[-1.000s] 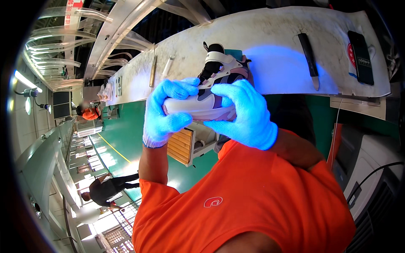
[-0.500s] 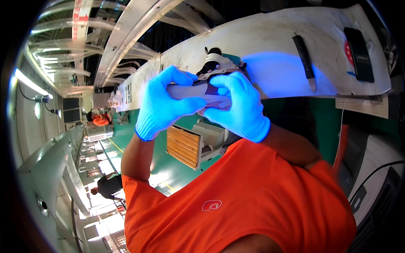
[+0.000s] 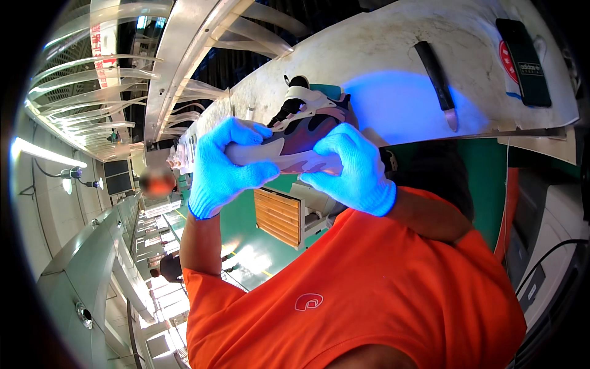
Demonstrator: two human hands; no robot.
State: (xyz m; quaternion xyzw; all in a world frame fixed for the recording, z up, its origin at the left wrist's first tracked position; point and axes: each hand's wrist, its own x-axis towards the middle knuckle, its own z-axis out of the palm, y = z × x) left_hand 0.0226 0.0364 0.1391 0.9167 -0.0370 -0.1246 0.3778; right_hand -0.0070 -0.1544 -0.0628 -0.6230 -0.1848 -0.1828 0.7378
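Observation:
A sneaker [image 3: 301,138] with a thick pale sole and a dark, white and mauve upper is held in both my gloved hands at the near edge of the workbench. My left hand [image 3: 224,163] wraps one end of the sole, thumb below and fingers above. My right hand [image 3: 356,169] grips the sole and lower side toward the other end. Both gloves glow blue under the light. Black laces and a tongue loop stand up on the far side, and a teal patch shows by the collar. The sneaker's far side is hidden.
On the pale workbench [image 3: 393,46] lie a black-handled knife [image 3: 436,77] and a dark phone-like slab [image 3: 523,61] to the right. A wood-slatted box [image 3: 279,216] stands on the green floor below. Clear hoses [image 3: 92,104] line the left, where a person [image 3: 169,267] stands far off.
The sneaker has tilted, so more of its upper and side panel now shows above my fingers. Both hands keep their hold and sit slightly lower in view, which has itself shifted.

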